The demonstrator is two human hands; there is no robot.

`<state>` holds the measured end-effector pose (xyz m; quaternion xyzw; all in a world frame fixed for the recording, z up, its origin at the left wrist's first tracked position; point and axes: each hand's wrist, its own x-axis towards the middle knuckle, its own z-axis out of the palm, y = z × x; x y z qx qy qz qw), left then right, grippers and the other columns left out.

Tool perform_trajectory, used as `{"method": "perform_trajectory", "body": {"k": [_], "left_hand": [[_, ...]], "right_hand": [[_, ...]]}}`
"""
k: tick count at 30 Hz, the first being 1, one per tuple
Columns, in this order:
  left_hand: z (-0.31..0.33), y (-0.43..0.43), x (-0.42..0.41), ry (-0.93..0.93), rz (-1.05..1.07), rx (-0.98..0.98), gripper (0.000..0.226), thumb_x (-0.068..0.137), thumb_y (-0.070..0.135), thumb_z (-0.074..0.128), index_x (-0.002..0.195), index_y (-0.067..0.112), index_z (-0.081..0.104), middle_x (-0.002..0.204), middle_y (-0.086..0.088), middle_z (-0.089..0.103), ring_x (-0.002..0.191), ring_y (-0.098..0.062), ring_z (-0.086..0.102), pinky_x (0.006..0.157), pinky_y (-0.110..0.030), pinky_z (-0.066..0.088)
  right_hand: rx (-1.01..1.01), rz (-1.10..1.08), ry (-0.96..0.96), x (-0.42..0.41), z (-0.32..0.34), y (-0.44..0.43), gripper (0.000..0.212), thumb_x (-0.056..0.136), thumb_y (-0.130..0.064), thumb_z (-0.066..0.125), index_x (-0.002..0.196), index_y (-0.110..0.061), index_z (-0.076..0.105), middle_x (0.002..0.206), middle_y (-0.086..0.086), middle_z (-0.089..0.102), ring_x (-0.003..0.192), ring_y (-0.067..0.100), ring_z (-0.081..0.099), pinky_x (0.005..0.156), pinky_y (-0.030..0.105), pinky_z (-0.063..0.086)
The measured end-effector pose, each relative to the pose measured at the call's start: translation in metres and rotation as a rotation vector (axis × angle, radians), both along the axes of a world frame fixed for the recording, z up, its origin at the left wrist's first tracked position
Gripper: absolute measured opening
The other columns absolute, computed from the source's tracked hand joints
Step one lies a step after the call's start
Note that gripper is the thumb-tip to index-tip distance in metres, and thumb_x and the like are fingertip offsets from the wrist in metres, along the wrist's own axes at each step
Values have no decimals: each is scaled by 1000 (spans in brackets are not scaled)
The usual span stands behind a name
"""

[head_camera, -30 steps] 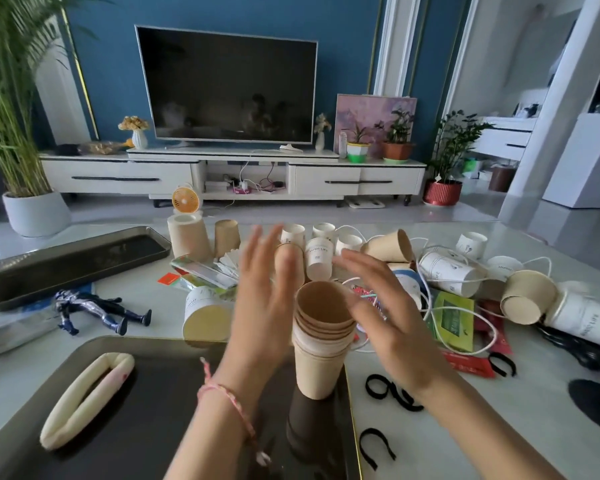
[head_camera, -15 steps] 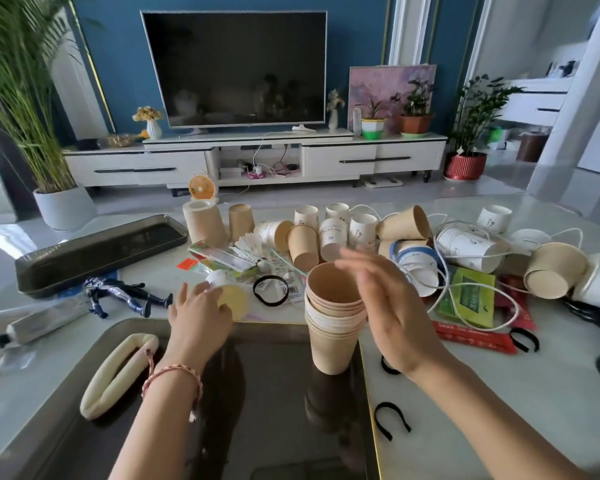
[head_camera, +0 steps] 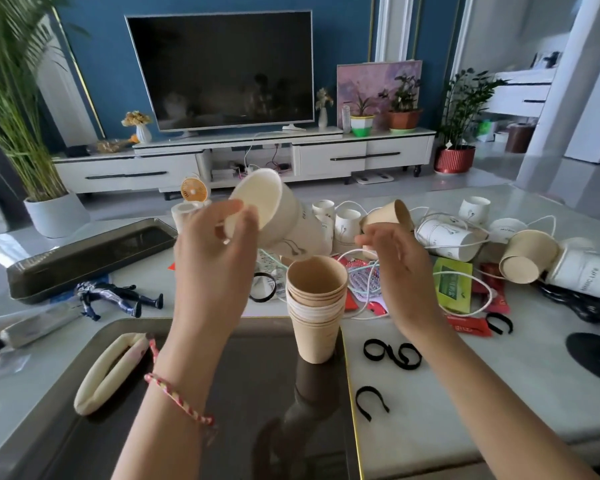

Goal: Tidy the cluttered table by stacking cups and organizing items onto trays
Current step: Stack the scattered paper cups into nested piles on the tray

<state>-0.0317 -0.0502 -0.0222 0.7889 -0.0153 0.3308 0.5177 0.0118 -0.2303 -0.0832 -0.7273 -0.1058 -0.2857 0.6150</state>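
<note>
1. Left hand (head_camera: 219,258) is raised above the table (head_camera: 430,403), thumb and fingers curled round the rim end of a white paper cup (head_camera: 278,209).
2. The cup is tilted, mouth towards the camera and base pointing away to the right. It may be several nested cups; blur makes this hard to tell.
3. Right hand (head_camera: 399,271) hovers just right of the cup stack, fingers loosely spread and relaxed, gripping nothing.
4. Stack of brown cups (head_camera: 316,313) stands upright on the far right corner of the near tray (head_camera: 250,382), between the two hands and below the held cup.
5. A cream pouch (head_camera: 108,379) lies on the left of the near tray.
6. Far tray (head_camera: 84,254) sits at the table's left, with a toy figure (head_camera: 118,299) just in front of it.
7. Right side clutter: a white cup on its side (head_camera: 447,237), a brown cup on its side (head_camera: 523,261), a green sachet (head_camera: 452,285) and black loops (head_camera: 392,355).
</note>
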Motion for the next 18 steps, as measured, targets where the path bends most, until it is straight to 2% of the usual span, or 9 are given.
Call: {"method": "perform_trajectory", "body": {"k": [3,6,9,12,13,15,18], "left_hand": [[-3,-17,0,58,-83,23,23,90,25,52,101,13,68,86,4,66,86,-18,61,76,-31,49],[-9,-25,4,90,-65,155,20,89,28,50,84,19,67,74,15,58,82,-15,53,63,-25,32],[-13,-29,6,65,-11,253,21,88,37,46,73,28,56,78,6,55,80,-15,49,60,-22,25],[-14,-27,8,17,21,260,19,87,40,44,75,29,54,89,0,54,69,-1,48,61,-7,33],[-14,-27,8,20,23,272,20,87,40,44,77,27,54,91,-1,54,68,1,47,61,-7,33],[-16,-25,11,59,37,307,23,88,40,43,78,23,55,92,-4,53,67,-7,46,58,-18,27],[-19,-23,18,99,77,364,30,89,40,43,83,16,60,93,-5,52,79,-18,44,61,-20,21]], "right_hand": [[-8,-43,-35,2,4,-4,21,97,-22,45,90,-10,61,80,-5,64,65,7,55,62,5,41],[5,-96,-49,6,6,-12,19,94,-19,44,81,-22,58,83,-6,64,75,-8,55,70,3,39],[72,-147,-13,10,9,-21,25,93,-14,44,77,-29,56,82,-7,65,68,-2,54,65,8,41],[135,-215,51,20,10,-32,20,90,-13,44,82,-25,58,77,-10,65,67,8,55,69,23,45],[147,-236,74,23,10,-36,19,89,-13,43,82,-23,58,77,-9,65,71,11,56,71,28,45],[170,-265,129,31,10,-44,21,87,-10,44,80,-24,58,79,-3,66,80,15,58,78,35,46],[134,-318,199,47,8,-56,17,84,-9,46,82,-21,59,94,7,67,91,21,59,88,40,48]]}}
